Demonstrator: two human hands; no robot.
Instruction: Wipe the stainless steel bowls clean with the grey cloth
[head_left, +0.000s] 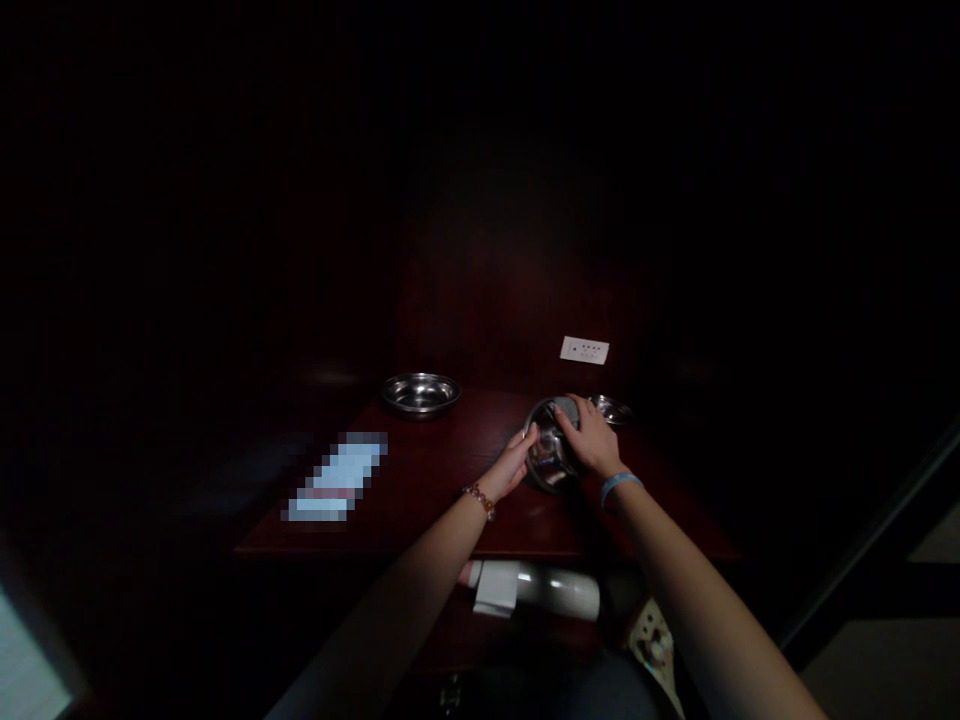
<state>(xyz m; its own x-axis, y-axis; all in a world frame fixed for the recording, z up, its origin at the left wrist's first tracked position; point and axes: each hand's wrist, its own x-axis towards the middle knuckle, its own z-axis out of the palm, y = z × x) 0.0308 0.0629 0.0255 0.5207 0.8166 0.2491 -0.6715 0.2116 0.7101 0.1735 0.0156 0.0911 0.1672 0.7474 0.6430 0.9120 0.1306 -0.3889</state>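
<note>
A shiny metal bowl (550,462) is tipped on its side above the dark red table, its hollow partly facing me. My left hand (514,464) grips its rim from the left, thumb laid over the edge. On the bowl's upper right, my right hand (595,438) is closed on a grey cloth (568,409) pressed against the metal. Fingers on the far side of the bowl are hidden. Just beyond my right hand lies a second metal dish (613,408), partly covered by the hand.
A wide metal basin (421,396) stands at the table's back left. Nearer, a pixelated bright rectangle (337,480) lies on the tabletop (442,500). A white socket panel (585,350) is on the back wall. Below the front edge rests a pale roll (559,592). Surroundings are very dark.
</note>
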